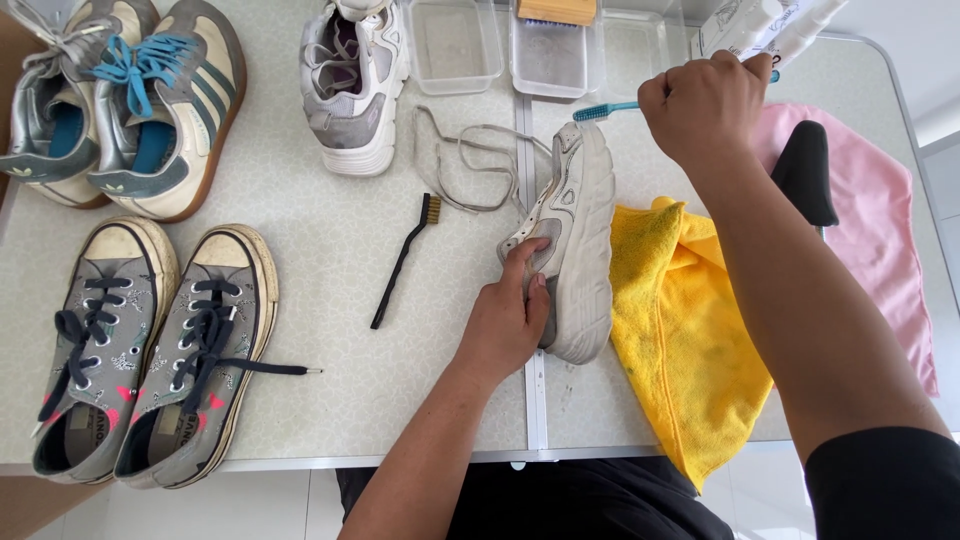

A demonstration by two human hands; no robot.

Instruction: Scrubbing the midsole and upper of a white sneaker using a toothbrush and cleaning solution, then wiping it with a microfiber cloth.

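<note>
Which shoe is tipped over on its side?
The white shoe that the left hand holds, beside the yellow cloth. It lies on its side with no laces; every other shoe stands flat on its sole.

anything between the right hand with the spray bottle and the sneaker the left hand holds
Nothing visible. The right hand grips the white spray bottle above the white sneaker, which the left hand steadies on its side; only open air lies between.

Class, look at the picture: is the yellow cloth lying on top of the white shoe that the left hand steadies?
No. The yellow cloth lies on the table beside the white shoe, to its right, while the left hand holds the shoe on its side.
</note>
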